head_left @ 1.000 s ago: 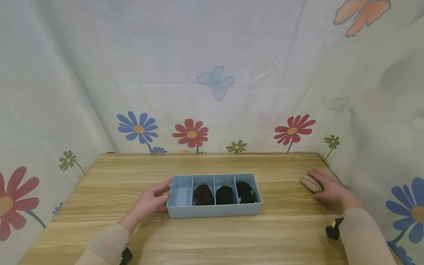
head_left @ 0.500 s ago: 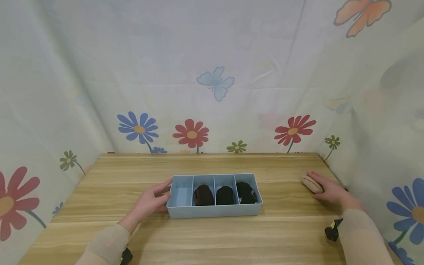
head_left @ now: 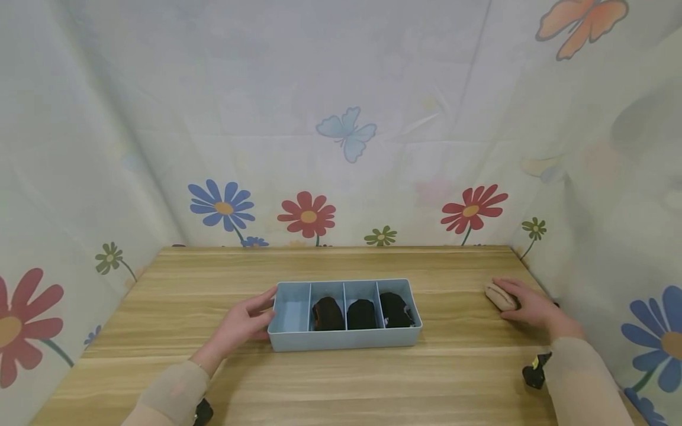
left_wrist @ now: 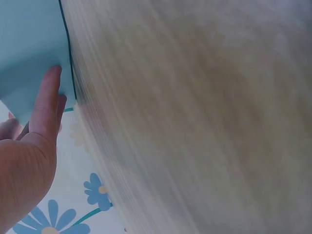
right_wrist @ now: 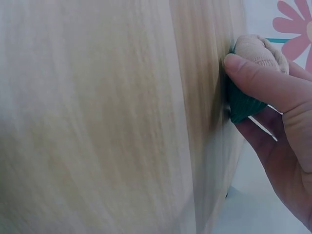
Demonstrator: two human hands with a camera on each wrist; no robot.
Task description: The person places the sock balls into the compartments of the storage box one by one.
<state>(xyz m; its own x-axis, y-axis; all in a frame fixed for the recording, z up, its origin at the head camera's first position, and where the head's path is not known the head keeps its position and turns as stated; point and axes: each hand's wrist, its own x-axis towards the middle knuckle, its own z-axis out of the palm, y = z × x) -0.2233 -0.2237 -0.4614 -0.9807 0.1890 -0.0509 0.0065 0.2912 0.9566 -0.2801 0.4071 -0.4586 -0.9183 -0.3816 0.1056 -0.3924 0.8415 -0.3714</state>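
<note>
A light-blue box (head_left: 341, 340) with a row of compartments stands on the wooden table. Three dark rolled bundles fill its right compartments: a brown-black one (head_left: 327, 313), a black one (head_left: 362, 314) and a black one with small pale marks (head_left: 395, 310); the leftmost compartment is bare. My left hand (head_left: 245, 319) rests against the box's left end, its fingers fairly straight along the wall. At the table's right side my right hand (head_left: 530, 305) grips a rolled pair of socks (head_left: 499, 297), beige with a dark green ribbed part (right_wrist: 243, 102) in the right wrist view.
Cloth walls printed with flowers and butterflies (head_left: 346, 133) surround the table (head_left: 330, 384) at the back and both sides. The right hand is close to the right cloth (head_left: 602, 254). Black devices are strapped at both wrists, one (head_left: 535, 371) below the right cuff.
My right hand's fingers shift slightly over the rolled socks, which turn a little in place. The left hand and the box stay where they were.
</note>
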